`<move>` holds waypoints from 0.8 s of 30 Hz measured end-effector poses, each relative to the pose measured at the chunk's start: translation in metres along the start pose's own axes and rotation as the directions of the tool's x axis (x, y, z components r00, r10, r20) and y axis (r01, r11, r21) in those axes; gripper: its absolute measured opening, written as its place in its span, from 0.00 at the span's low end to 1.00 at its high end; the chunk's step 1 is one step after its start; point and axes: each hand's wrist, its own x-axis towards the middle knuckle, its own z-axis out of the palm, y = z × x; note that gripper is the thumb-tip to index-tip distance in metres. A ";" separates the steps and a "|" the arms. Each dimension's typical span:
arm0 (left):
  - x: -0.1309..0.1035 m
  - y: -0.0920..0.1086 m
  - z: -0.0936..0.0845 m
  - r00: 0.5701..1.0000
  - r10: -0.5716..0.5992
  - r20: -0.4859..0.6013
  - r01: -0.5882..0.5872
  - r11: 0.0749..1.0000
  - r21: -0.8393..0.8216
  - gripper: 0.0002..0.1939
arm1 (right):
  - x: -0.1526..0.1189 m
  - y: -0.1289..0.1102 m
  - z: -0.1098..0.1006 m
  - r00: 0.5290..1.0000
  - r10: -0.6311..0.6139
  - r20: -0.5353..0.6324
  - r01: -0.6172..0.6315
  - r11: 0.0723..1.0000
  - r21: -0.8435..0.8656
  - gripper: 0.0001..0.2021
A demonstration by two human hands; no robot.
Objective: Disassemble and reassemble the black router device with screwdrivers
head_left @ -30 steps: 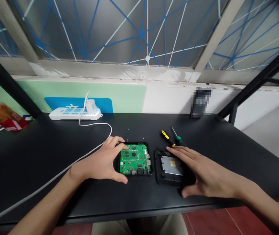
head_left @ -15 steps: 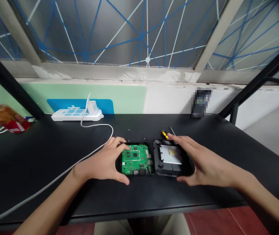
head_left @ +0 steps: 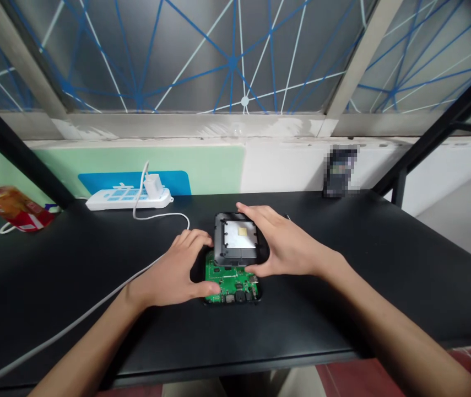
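Two hands apart: the left hand (head_left: 175,270) was clamped on the left side of one black case (head_left: 199,269), set on the counter (head_left: 309,320); the right hand (head_left: 287,240) gripped one black cover (head_left: 235,255) over the case's far part, contact unclear. One green circuit board (head_left: 227,285) showed nearside. Cover bore one silver plate (head_left: 232,238), one yellowish pad (head_left: 242,232). Far left: one power strip (head_left: 109,200).

Near back of black desk (head_left: 384,281): white power strip (head_left: 101,200) bearing charger (head_left: 153,187), with white cable (head_left: 74,321) running to lower left. At far left, bottle (head_left: 16,208), orange above, red below. Before white wall (head_left: 285,168) at right, dark pixelated object (head_left: 337,173). Above, window (head_left: 189,71) crossed by blue and white lines; below, red floor tiles (head_left: 355,377).
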 end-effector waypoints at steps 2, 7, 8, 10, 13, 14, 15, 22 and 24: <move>0.001 -0.002 0.002 0.997 -0.003 -0.072 0.004 1.000 0.017 0.37 | -0.001 0.000 0.004 1.000 -0.012 -0.008 0.012 1.000 0.009 0.57; 0.005 -0.001 0.010 0.976 0.046 -0.212 -0.027 0.996 0.089 0.52 | -0.010 -0.005 0.012 1.000 -0.025 -0.014 0.025 0.999 0.025 0.56; 0.006 -0.001 0.011 0.974 0.052 -0.221 -0.032 0.995 0.093 0.54 | -0.012 -0.006 0.014 0.999 -0.031 -0.014 0.031 0.999 0.027 0.56; 0.006 0.001 0.013 0.974 0.055 -0.219 -0.036 0.995 0.093 0.56 | -0.013 -0.009 0.016 0.999 -0.048 -0.020 0.048 0.998 0.031 0.55; 0.005 0.005 0.014 0.980 0.052 -0.193 -0.036 0.996 0.087 0.59 | -0.012 -0.011 0.019 0.997 -0.070 -0.040 0.071 0.997 0.034 0.55; 0.005 0.005 0.014 0.981 0.050 -0.186 -0.035 0.996 0.085 0.60 | -0.012 -0.012 0.019 0.996 -0.074 -0.044 0.076 0.997 0.032 0.55; 0.004 0.006 0.014 0.982 0.050 -0.182 -0.035 0.996 0.083 0.60 | -0.012 -0.012 0.019 0.996 -0.077 -0.050 0.079 0.997 0.027 0.56; 0.005 0.011 0.015 0.979 0.062 -0.196 -0.043 0.994 0.100 0.62 | -0.010 -0.013 0.018 0.992 -0.086 -0.092 0.087 0.996 0.003 0.58; 0.006 0.012 0.016 0.978 0.073 -0.198 -0.050 0.991 0.120 0.63 | -0.010 -0.014 0.018 0.991 -0.094 -0.090 0.094 0.996 -0.002 0.58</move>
